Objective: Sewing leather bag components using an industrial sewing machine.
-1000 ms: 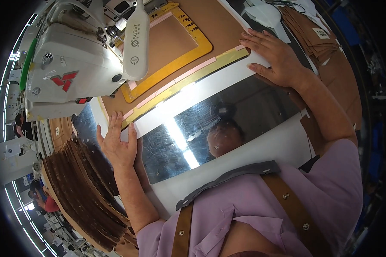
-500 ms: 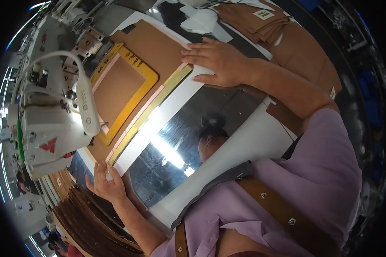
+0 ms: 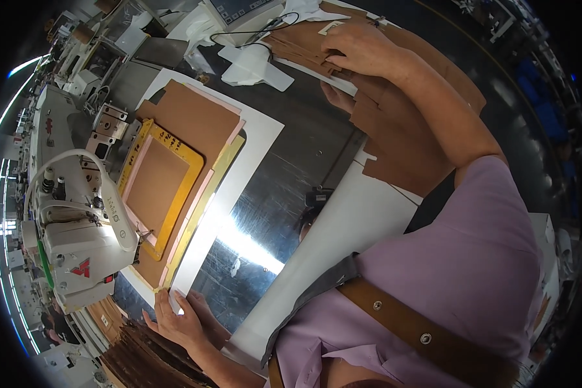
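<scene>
A brown panel (image 3: pixel 184 107) lies flat on a white sheet (image 3: pixel 260 132) beside the sewing machine head (image 3: pixel 84 252). On the panel rests a yellow rectangular frame (image 3: pixel 186 194) with dark handwriting, and pale pink and yellow strips run along the panel's right side. My left hand (image 3: pixel 184 323) is at the near corner of the panel and sheet, fingertips on the edge, fingers apart. Over at the far right, my right hand (image 3: pixel 365 48) has its fingers curled at the edge of a stack of brown panels (image 3: pixel 297 48); exactly how many it grips is hidden.
Shiny metal tabletop (image 3: pixel 291 174) reflects a lamp and my hands. A rolled white sheet (image 3: pixel 330 223) runs along the near edge, with more brown panels (image 3: pixel 407 155) under my right arm. White scraps (image 3: pixel 255 68), a cable and a control screen (image 3: pixel 242 10) are at the back. Dark brown stacked pieces (image 3: pixel 142 352) stand lower left.
My right hand has left the far corner of the brown panel and moved up and right to the brown stack. The left hand remains at the near corner. The view has shifted right.
</scene>
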A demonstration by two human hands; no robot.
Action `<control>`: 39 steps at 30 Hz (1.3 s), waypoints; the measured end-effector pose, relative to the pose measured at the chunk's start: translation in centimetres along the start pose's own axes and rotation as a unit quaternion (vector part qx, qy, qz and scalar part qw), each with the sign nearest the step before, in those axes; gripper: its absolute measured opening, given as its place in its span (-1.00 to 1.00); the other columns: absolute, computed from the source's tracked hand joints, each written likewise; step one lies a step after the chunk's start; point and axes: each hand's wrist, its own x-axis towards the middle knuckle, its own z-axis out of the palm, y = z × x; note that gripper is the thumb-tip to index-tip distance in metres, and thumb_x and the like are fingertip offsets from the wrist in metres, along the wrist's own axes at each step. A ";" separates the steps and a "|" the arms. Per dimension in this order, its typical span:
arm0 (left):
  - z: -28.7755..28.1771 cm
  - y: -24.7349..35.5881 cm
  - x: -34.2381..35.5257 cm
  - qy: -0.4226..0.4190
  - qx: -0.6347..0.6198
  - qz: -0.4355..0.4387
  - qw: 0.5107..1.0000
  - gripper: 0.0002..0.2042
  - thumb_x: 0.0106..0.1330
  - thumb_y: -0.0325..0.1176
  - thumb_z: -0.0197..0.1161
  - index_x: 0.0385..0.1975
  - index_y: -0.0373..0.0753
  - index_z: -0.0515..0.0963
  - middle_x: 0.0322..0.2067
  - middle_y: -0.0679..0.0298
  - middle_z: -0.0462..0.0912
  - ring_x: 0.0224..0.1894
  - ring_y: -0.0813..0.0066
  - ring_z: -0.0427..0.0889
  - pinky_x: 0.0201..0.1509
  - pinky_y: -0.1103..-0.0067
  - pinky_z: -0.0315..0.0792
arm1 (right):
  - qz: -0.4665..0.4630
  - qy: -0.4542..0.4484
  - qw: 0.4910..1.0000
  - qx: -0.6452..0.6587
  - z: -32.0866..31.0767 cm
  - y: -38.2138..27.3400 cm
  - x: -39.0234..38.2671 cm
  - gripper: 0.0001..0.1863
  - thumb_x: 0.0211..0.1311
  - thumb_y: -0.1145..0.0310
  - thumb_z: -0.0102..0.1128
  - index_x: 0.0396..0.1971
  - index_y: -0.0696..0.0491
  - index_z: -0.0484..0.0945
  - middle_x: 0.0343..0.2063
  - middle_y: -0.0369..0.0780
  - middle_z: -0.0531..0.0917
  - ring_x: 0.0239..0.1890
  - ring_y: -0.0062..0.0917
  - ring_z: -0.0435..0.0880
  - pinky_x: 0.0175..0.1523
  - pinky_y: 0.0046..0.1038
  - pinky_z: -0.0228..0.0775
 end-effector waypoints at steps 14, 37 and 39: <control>-1.7 2.0 -1.1 0.003 -0.046 0.016 0.999 -0.82 0.38 -0.30 0.29 -0.18 -0.24 0.72 -0.10 0.23 0.78 0.01 0.33 0.72 0.49 0.19 0.11 | 0.081 0.070 0.985 0.133 -0.2 2.4 0.6 -0.76 0.32 0.19 0.31 -0.22 0.06 0.70 -0.26 -0.23 0.74 -0.12 -0.33 0.71 0.02 -0.32 0.52; -2.5 9.1 2.1 -0.107 -0.603 -0.077 0.786 -0.62 0.54 -0.18 0.17 0.19 -0.31 0.55 -0.02 0.03 0.70 -0.02 0.19 0.74 0.03 0.44 0.60 | -0.266 0.171 0.934 0.166 -4.4 -12.1 -1.2 -0.90 0.16 0.37 0.30 -0.43 0.07 0.61 -0.39 -0.27 0.61 -0.32 -0.38 0.64 -0.27 -0.33 0.43; -2.7 11.5 3.9 -0.198 -0.740 -0.132 0.629 -0.43 0.55 -0.12 0.15 0.44 -0.27 0.25 0.08 -0.04 0.62 -0.04 0.21 0.74 0.00 0.47 0.62 | -0.361 0.109 0.890 0.258 -3.0 -16.8 -2.2 -0.90 0.21 0.35 0.30 -0.43 0.03 0.60 -0.40 -0.28 0.59 -0.28 -0.41 0.64 -0.28 -0.33 0.42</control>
